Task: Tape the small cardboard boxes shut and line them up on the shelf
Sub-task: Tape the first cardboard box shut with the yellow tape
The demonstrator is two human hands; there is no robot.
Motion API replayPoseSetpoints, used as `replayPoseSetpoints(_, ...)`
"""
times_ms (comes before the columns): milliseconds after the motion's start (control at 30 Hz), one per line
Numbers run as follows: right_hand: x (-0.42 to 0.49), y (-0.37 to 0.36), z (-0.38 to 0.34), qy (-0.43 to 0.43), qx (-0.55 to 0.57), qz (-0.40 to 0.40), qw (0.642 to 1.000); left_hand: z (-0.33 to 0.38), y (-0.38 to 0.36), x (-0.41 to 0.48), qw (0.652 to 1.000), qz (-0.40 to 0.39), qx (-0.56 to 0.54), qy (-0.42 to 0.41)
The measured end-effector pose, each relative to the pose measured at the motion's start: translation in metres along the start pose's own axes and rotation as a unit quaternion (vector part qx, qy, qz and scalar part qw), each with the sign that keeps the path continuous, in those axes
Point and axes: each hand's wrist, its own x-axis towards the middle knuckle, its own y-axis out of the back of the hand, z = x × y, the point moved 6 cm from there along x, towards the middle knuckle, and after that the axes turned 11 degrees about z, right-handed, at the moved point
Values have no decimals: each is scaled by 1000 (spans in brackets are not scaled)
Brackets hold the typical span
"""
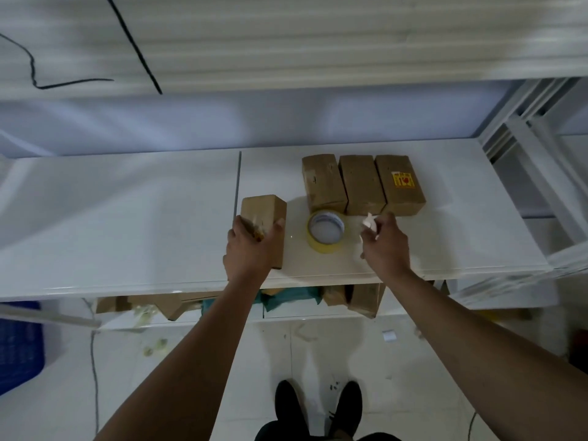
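At the bottom centre of the frame your shoes [318,405] stand on the floor. Just above them, loose cardboard pieces [362,297] lie on a lower level under the shelf edge. At mid-frame your left hand [251,246] is curled round the near end of a small cardboard box [265,211], thumb on its right side. The box lies on the white shelf [127,218], close to the front edge. Just right of it the tape roll [326,232] lies flat, and neither hand touches it. Right of the roll your right hand [383,246] has its fingers drawn together, pinching a small white scrap [370,222]; I cannot tell whether it is tape, paper or a cutter. Further back, right of centre, a row of three boxes [361,184] lies side by side and touching, the rightmost bearing a yellow label [402,179]. By my reading you are on the fourth box, either finishing its seal or about to set it in line; your hand hides whether the near end is fully taped. If it is sealed, slide it back and rightward until it sits against the row's left end, keeping clear of the roll just in front. If not, your right hand must drop the scrap and take the roll.
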Motion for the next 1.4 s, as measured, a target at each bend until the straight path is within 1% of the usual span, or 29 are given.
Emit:
replayPoseSetpoints(67, -11, -2, -30, 16, 124, -33, 992, -1, 0, 0, 1000, -3, 1, -3)
replayPoseSetpoints(100, -17, -9, -46, 25, 153, -63, 986, -1, -1, 0, 1000, -7, 2, -6)
replayPoseSetpoints(200, -35, -40, -84, 53, 153, -150, 975, -1, -1, 0, 1000, -12, -7, -15)
replayPoseSetpoints(267, -41, -59, -93, 43, 140, -174, 974, 0, -1, 1, 1000, -11, -11, -17)
replayPoseSetpoints(467, -36, -77, -94, 39, 111, -175, 977, -4, -3, 5, 999, -19, -23, -11)
replayPoseSetpoints(633, -30, -81, -99, 64, 84, -188, 977, -4, -6, 5, 1000, -16, -7, -20)
replayPoseSetpoints(733, -28, -85, -100, 72, 78, -199, 974, -7, -8, 8, 1000, -14, -17, -15)
replayPoseSetpoints(867, -23, -88, -95, 77, 83, -200, 973, -7, -8, 10, 1000, -21, -18, -9)
replayPoseSetpoints(1067, -17, -88, -88, 98, 55, -199, 974, 0, -8, 7, 1000, -23, -2, -6)
replayPoseSetpoints(1133, -18, -89, -87, 124, 29, -204, 971, -3, -9, 12, 999, -21, -22, 19)
replayPoseSetpoints(1200, -21, -91, -90, 173, -17, -198, 965, -6, -10, 19, 996, -24, -66, 52)
replayPoseSetpoints(1267, -22, -92, -91, 201, -50, -191, 960, -3, -11, 21, 995, -45, -82, 46)
replayPoseSetpoints(1333, -22, -93, -93, 209, -62, -198, 956, 2, -9, 19, 993, -57, -97, 43)
replayPoseSetpoints(1400, -21, -89, -94, 199, -38, -200, 959, 2, -7, 19, 990, -55, -121, 56)
